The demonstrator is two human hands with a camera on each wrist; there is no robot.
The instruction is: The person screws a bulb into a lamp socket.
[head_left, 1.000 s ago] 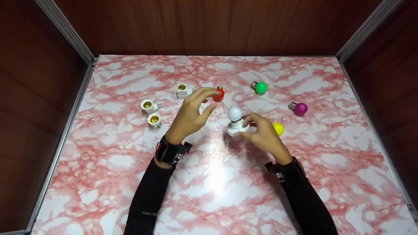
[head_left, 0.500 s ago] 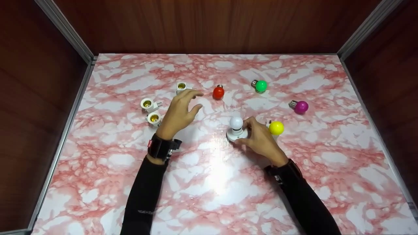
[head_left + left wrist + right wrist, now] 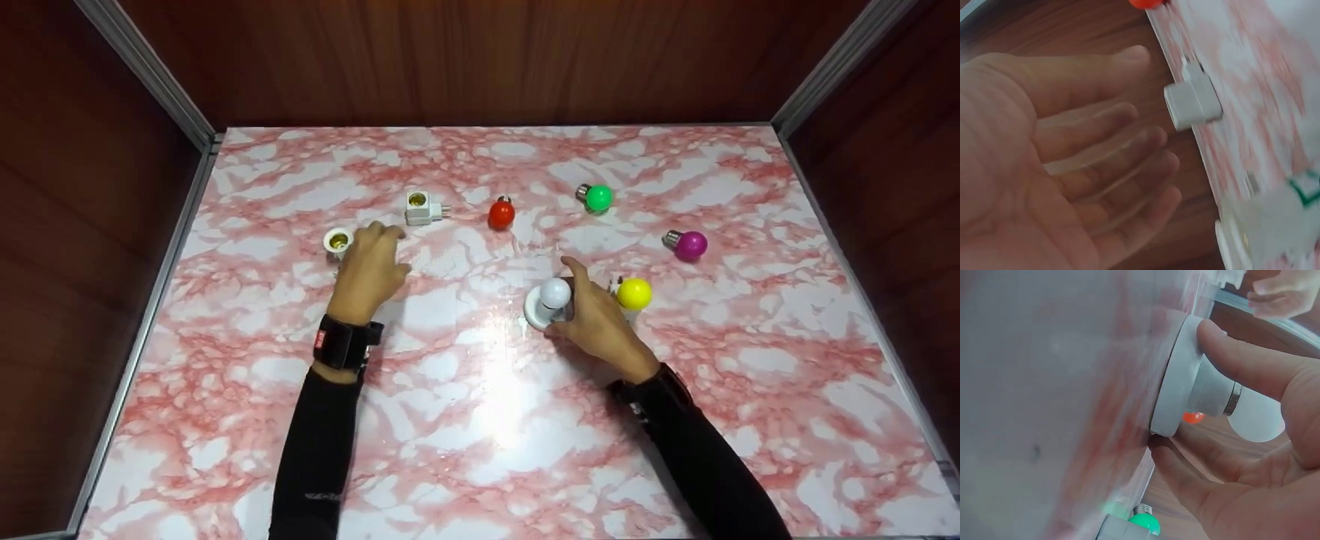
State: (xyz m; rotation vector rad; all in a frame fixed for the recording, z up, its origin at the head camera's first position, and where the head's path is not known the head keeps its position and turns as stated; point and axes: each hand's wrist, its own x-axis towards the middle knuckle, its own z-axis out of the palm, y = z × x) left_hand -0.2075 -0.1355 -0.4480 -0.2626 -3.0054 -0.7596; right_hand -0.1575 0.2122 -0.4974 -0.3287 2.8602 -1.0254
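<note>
White bulb in its round white socket base sits mid-surface, just left of the yellow bulb. It looks light, with a smooth, likely slippery and breakable globe, so the stiff base rim is the safer hold. The right hand pinches that rim between thumb and fingers (globe left free). The left hand, fingers loosely spread and holding nothing, hovers over the sockets at the left. Since a second ago it has moved left from near the red bulb, and the base has tipped.
</note>
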